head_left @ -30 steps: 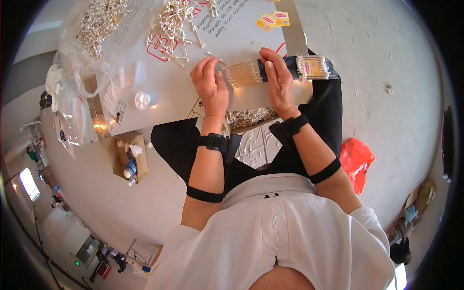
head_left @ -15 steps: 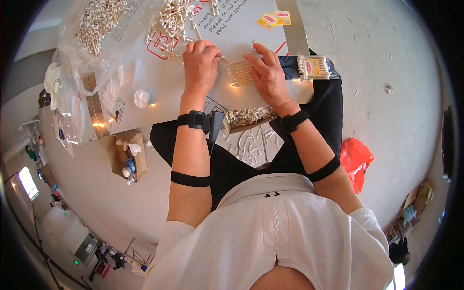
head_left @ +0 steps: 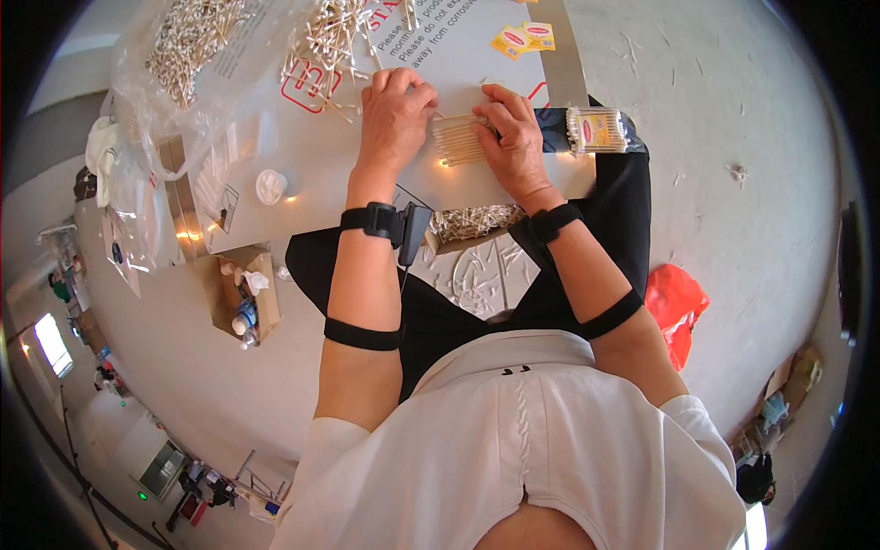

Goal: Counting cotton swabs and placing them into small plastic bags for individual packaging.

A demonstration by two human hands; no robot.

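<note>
A flat row of cotton swabs lies on the grey printed board, side by side. My right hand covers the row's right end, fingers bent around the swabs. Left of the row, my left hand is closed, fingers curled down toward the board; what its fingertips pinch is hidden. Beyond it spreads a loose heap of cotton swabs. To the right of my right hand, a clear pack of swabs with a yellow label rests on a dark strip.
A clear plastic bag of swabs lies far left, with a small white round tub nearer. Yellow cards lie at the far right. Below the board's near edge stands a box of swabs. A red bag sits on the floor.
My left hand has shifted slightly right and away from me, toward the swab row. My right hand stays on the row, its fingers slightly more bent.
</note>
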